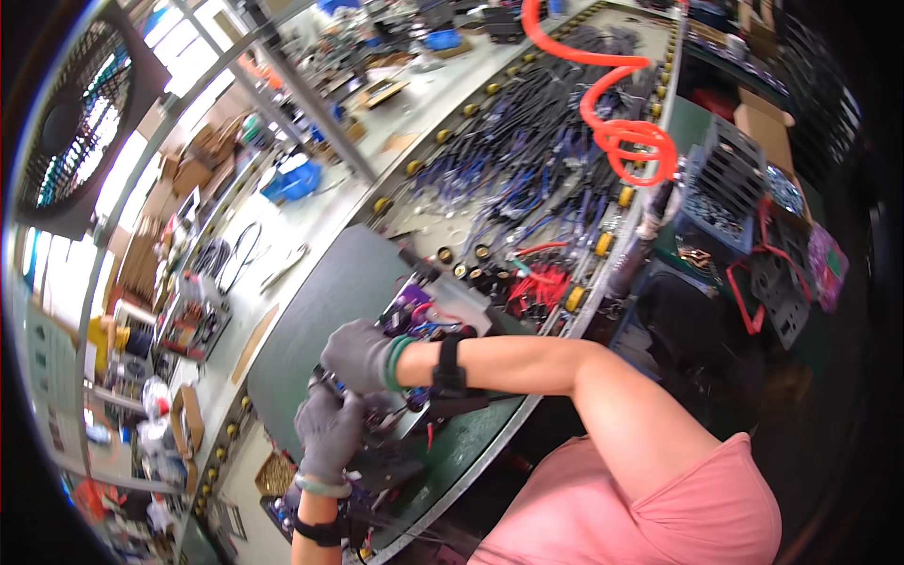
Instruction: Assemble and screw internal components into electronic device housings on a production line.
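Observation:
Both my hands wear grey gloves and meet over the green work board [306, 301]. My right hand [361, 356] reaches across from the right, its fingers curled round something small and dark that I cannot make out. Just below it, my left hand [328, 433] is closed as well, thumb up, at the same spot; what it grips is hidden. Beside and under the hands lies an electronic assembly [414, 306] with a purple circuit board and red and blue wires. Dark parts [381, 471] sit near my left wrist, blurred.
Beyond the board, bundles of black and blue cables [537, 141] cover the roller conveyor, with red wires [546, 287] nearer. An orange coiled hose [640, 151] hangs at upper right. A blue bin [711, 212] of metal parts stands at right. A fan [71, 118] is at upper left.

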`<action>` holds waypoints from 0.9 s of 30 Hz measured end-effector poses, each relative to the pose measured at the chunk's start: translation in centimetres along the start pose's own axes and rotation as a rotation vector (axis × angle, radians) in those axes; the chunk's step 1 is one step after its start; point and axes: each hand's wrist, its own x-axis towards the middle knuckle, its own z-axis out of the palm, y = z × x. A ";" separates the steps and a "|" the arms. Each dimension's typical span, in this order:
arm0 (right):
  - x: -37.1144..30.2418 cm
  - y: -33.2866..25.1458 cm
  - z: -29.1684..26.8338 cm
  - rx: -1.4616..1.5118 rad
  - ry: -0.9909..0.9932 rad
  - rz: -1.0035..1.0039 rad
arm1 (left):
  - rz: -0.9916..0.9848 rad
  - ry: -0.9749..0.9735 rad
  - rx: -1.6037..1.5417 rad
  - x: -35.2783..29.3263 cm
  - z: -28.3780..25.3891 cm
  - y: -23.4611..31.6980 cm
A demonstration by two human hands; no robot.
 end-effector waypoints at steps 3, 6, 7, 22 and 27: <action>-0.3 1.0 -0.6 -0.053 -0.032 -0.001 | -0.008 0.008 -0.014 0.4 0.5 0.6; -2.7 2.0 -1.8 -0.080 -0.072 -0.072 | 0.028 0.029 -0.097 0.5 0.8 0.4; -3.8 2.9 -2.2 0.045 0.118 -0.159 | 0.030 0.031 -0.100 0.3 0.5 0.4; -17.6 45.1 10.7 -0.351 0.056 1.066 | -0.190 -0.028 -0.254 3.5 0.3 0.3; -19.0 41.6 0.5 -0.226 0.364 1.105 | -0.122 -0.017 -0.239 3.9 2.2 -2.1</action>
